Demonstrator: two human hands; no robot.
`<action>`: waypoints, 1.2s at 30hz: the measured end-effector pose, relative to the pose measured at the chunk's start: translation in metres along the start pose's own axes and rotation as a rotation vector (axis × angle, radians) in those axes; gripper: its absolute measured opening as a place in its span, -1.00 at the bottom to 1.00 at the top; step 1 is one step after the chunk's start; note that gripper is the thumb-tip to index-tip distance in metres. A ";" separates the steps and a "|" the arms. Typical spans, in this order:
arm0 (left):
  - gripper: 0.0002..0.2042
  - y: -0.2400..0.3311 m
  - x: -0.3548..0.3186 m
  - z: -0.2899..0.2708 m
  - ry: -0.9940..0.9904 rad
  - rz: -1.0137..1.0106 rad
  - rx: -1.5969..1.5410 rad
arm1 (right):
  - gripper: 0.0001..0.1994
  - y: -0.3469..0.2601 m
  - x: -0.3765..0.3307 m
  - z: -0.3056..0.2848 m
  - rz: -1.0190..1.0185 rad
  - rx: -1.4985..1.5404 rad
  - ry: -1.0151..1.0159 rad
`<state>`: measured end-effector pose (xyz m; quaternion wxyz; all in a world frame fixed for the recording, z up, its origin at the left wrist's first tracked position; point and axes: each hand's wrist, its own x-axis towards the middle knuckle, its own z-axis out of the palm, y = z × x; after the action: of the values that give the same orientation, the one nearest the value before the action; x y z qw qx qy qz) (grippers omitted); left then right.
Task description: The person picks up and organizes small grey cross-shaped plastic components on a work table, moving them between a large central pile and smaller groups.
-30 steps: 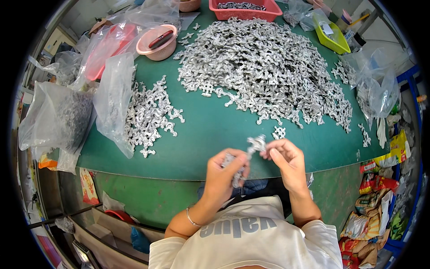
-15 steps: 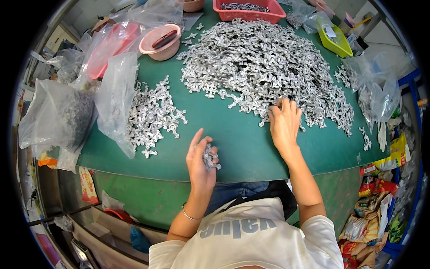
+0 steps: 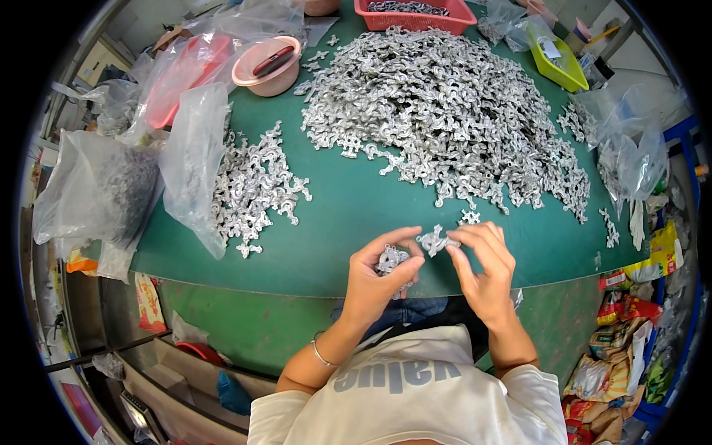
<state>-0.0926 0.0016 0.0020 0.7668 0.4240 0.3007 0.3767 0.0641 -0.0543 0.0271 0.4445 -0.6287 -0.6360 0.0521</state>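
- We see both hands meeting at 6 o'clock, just over the near edge of the green surface (image 3: 348, 222).
- Our left hand (image 3: 374, 278) has its fingers curled shut on a small clutch of metal pieces (image 3: 391, 259) resting in the palm.
- Our right hand (image 3: 482, 267) pinches a single cast metal cluster (image 3: 436, 240) between thumb and forefinger; the left thumb touches it too, so both hands grip it.
- The big heap of metal parts (image 3: 445, 119) lies at 12 o'clock, well apart from the hands; a smaller pile (image 3: 256, 185) sits at 10 o'clock beside a clear plastic bag (image 3: 194, 159).
- A pink bowl (image 3: 268, 65), a red basket (image 3: 415, 13) and a yellow-green tray (image 3: 552, 55) line the far edge.
- We judge the step in hand to be breaking the cluster into single pieces. The next move calls for a firm twist or bend between both hands, with the loose pieces kept from spilling out of the left palm.
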 end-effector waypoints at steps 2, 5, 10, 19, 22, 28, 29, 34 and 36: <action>-0.73 0.001 -0.003 0.002 0.011 -0.005 0.033 | -0.81 -0.006 -0.002 -0.004 -0.018 0.002 -0.011; -0.78 0.003 -0.004 0.003 0.014 0.076 0.130 | -0.81 -0.013 -0.004 -0.006 -0.049 0.010 -0.025; -0.84 0.008 -0.008 0.002 0.006 0.028 0.131 | -0.83 -0.014 -0.007 -0.006 0.016 0.126 0.034; -0.79 0.006 -0.006 -0.003 -0.063 -0.056 0.127 | -0.94 -0.018 -0.026 -0.002 0.501 0.899 -0.009; -0.76 0.006 -0.006 -0.001 -0.039 -0.083 0.137 | -0.95 -0.016 -0.026 -0.003 0.569 0.948 -0.061; -0.76 0.006 -0.005 -0.001 -0.037 -0.079 0.080 | -0.90 -0.008 -0.029 0.005 0.610 1.185 -0.093; -0.76 0.006 -0.005 -0.001 -0.037 -0.079 0.080 | -0.90 -0.008 -0.030 0.005 0.610 1.186 -0.094; -0.77 0.007 -0.005 0.000 -0.039 -0.065 0.026 | -0.90 -0.011 -0.031 0.005 0.581 1.160 -0.088; -0.77 0.004 -0.004 0.000 -0.045 -0.061 0.026 | -0.90 -0.011 -0.033 0.004 0.568 1.127 -0.082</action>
<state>-0.0965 -0.0001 0.0060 0.7789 0.4329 0.3008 0.3397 0.0473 -0.0821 0.0146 0.6514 -0.4397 -0.3357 0.5193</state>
